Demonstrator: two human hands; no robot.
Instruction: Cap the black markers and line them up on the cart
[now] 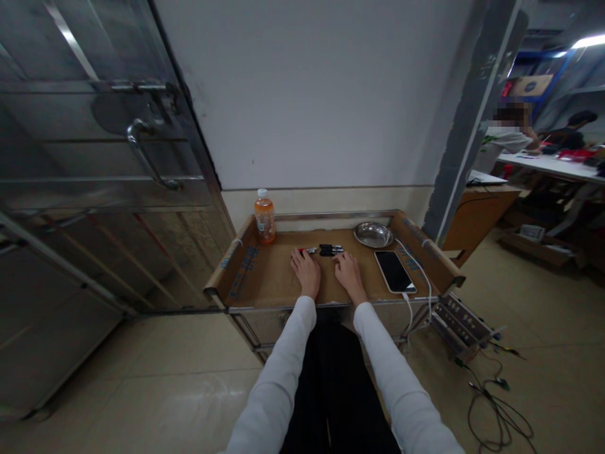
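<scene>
On the cardboard-lined cart top point(270, 272), two bare hands worked palm-down over a small set of pen-like items near the middle. The left hand point(307, 275) had its fingers loosely bent at the red and silver item point(311, 250), fingertips over or against its near end; whether it was gripped could not be told. The right hand point(348, 277) lay with fingers narrowly curled just short of the black and silver items point(327, 250), which sat side by side to the right of the red one; contact there, and any grip, could not be confirmed. Step in hand, as judged: handling or lining up these items on the cardboard. A next move would call for a light fingertip pinch on one item, leaving its neighbours undisturbed. Surroundings noted: bottle of orange drink point(265, 221) at the far left corner, metal bowl point(373, 236) at the far right, phone point(394, 271) nearer the person, with a white cable point(407, 304) at its near end.
</scene>
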